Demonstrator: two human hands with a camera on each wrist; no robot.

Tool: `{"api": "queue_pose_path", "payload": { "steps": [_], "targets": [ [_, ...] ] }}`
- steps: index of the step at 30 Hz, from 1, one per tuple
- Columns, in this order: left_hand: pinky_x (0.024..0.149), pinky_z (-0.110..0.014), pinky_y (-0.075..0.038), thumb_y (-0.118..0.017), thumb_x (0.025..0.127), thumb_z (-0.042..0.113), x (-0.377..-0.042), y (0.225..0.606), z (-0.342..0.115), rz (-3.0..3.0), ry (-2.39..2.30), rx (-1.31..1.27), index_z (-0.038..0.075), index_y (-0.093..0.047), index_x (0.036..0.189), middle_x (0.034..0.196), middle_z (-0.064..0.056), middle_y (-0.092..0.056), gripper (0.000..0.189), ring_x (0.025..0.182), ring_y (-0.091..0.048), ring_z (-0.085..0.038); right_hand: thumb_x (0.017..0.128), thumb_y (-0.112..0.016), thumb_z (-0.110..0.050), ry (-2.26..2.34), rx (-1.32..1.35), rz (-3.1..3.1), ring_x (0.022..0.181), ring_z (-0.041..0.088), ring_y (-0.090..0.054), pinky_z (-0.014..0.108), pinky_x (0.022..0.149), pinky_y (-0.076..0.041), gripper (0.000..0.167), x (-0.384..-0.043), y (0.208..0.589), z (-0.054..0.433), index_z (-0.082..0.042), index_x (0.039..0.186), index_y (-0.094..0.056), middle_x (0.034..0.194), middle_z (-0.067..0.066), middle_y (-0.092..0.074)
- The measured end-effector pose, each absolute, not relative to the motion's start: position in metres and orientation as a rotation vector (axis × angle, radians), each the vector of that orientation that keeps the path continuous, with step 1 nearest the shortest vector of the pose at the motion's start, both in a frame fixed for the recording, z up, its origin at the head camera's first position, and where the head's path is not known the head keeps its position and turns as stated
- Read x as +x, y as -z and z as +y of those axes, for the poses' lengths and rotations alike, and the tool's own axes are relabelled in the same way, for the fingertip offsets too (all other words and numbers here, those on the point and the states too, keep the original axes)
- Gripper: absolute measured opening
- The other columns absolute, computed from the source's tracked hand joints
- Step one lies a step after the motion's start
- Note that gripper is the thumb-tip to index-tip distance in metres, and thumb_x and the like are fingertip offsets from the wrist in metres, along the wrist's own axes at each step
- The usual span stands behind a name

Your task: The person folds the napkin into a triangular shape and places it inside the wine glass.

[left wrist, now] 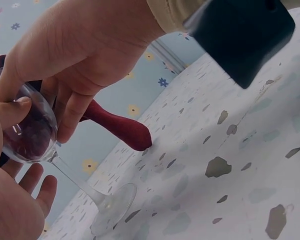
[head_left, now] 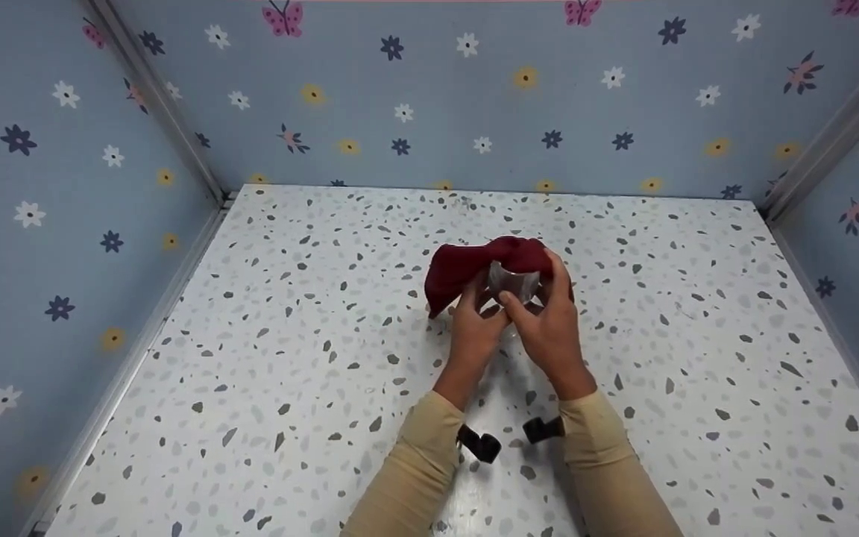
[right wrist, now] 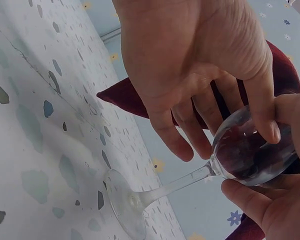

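Observation:
A clear stemmed wine glass [head_left: 515, 283] stands upright between both hands, a dark red cloth [head_left: 459, 270] draped over and behind its bowl. My left hand [head_left: 474, 334] holds the bowl from the left, its thumb on the glass. From the right, my right hand [head_left: 555, 335] grips the bowl, with fingertips at the cloth near the top. Dark red shows through the bowl in both wrist views. Below the hands, the stem [right wrist: 177, 188] is bare, and the round foot [left wrist: 115, 210] is right at the tabletop. Cloth and bowl hide some fingertips.
The speckled white tabletop [head_left: 310, 358] extends around the hands. Blue flowered panels [head_left: 429, 97] enclose its back and sides, with metal posts [head_left: 165, 104] at the corners. Black wrist devices [head_left: 480, 445] jut inward between the forearms.

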State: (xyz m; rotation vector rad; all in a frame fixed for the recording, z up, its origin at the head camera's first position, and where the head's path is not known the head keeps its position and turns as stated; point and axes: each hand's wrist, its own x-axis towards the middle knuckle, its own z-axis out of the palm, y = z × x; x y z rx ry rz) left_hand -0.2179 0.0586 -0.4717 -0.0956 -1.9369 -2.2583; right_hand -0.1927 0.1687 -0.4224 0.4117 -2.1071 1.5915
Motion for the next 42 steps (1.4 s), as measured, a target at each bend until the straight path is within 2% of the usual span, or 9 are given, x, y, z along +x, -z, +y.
{"api": "queue_pose_path", "payload": {
  "steps": [7,11,14,17,21,26,28,34,42],
  "targets": [
    [0.098,-0.040,-0.050,-0.077,0.089,0.010,-0.220,0.475,0.059,-1.946,2.283,-0.083,0.016,-0.047,0.151,0.144,-0.005,-0.053,0.069,0.127,-0.055,-0.023,0.088,-0.077,-0.003,-1.600,0.395,-2.117,0.121,0.037,-0.058,0.054,0.083,-0.055,0.080,-0.197,0.426,0.168,0.003,0.152,-0.030,0.136,0.025,-0.055],
    [0.091,-0.032,-0.054,-0.077,0.089,0.010,-0.221,0.473,0.057,-1.953,2.287,-0.071,0.018,-0.047,0.151,0.144,-0.004,-0.054,0.070,0.124,-0.057,-0.022,0.088,-0.079,-0.010,-1.604,0.390,-2.136,0.124,0.032,-0.057,0.053,0.087,-0.054,0.082,-0.208,0.442,0.173,-0.006,0.154,-0.031,0.139,0.021,-0.054],
    [0.089,-0.029,-0.054,-0.078,0.088,0.011,-0.221,0.472,0.057,-1.991,2.244,-0.046,0.018,-0.048,0.150,0.142,-0.003,-0.055,0.069,0.122,-0.058,-0.020,0.088,-0.080,-0.019,-1.591,0.380,-2.159,0.128,0.025,-0.055,0.049,0.091,-0.053,0.082,-0.215,0.454,0.177,-0.016,0.155,-0.032,0.143,0.013,-0.052],
    [0.088,-0.028,-0.054,-0.078,0.088,0.011,-0.221,0.471,0.058,-2.028,2.200,-0.018,0.018,-0.051,0.148,0.139,-0.002,-0.057,0.067,0.118,-0.060,-0.018,0.087,-0.081,-0.026,-1.557,0.370,-2.174,0.131,0.018,-0.052,0.048,0.094,-0.052,0.080,-0.216,0.456,0.179,-0.021,0.153,-0.035,0.144,0.007,-0.052],
    [0.085,-0.028,-0.056,-0.078,0.087,0.013,-0.221,0.471,0.056,-2.025,2.165,-0.011,0.018,-0.053,0.146,0.134,-0.002,-0.059,0.064,0.115,-0.062,-0.018,0.087,-0.080,-0.032,-1.502,0.362,-2.184,0.132,0.017,-0.052,0.050,0.096,-0.050,0.077,-0.216,0.455,0.181,-0.020,0.152,-0.039,0.142,0.006,-0.055],
    [0.086,-0.029,-0.055,-0.083,0.085,0.023,-0.224,0.470,0.050,-1.986,2.156,-0.041,0.021,-0.054,0.145,0.134,0.001,-0.059,0.067,0.115,-0.061,-0.019,0.092,-0.075,-0.036,-1.451,0.308,-2.204,0.129,0.030,-0.055,0.052,0.094,-0.051,0.069,-0.215,0.453,0.182,-0.016,0.150,-0.044,0.140,0.009,-0.057],
    [0.087,-0.030,-0.055,-0.085,0.083,0.022,-0.225,0.469,0.048,-1.963,2.173,-0.044,0.020,-0.054,0.144,0.134,0.001,-0.059,0.068,0.116,-0.060,-0.020,0.094,-0.072,-0.035,-1.443,0.287,-2.206,0.127,0.032,-0.056,0.052,0.092,-0.052,0.065,-0.214,0.453,0.183,-0.014,0.149,-0.045,0.141,0.010,-0.056],
    [0.085,-0.031,-0.056,-0.084,0.083,0.010,-0.230,0.468,0.042,-1.919,2.202,-0.016,0.013,-0.052,0.146,0.136,-0.004,-0.058,0.071,0.117,-0.060,-0.023,0.098,-0.066,-0.032,-1.432,0.282,-2.181,0.126,0.018,-0.057,0.040,0.089,-0.055,0.055,-0.214,0.452,0.185,-0.012,0.147,-0.049,0.141,0.005,-0.057],
    [0.087,-0.031,-0.055,-0.084,0.083,0.014,-0.232,0.469,0.040,-1.944,2.184,-0.016,0.016,-0.051,0.147,0.139,-0.003,-0.056,0.071,0.118,-0.058,-0.024,0.101,-0.063,-0.028,-1.395,0.280,-2.151,0.119,0.016,-0.062,0.037,0.084,-0.057,0.048,-0.213,0.455,0.186,-0.010,0.144,-0.053,0.135,0.004,-0.062]
  ]
}}
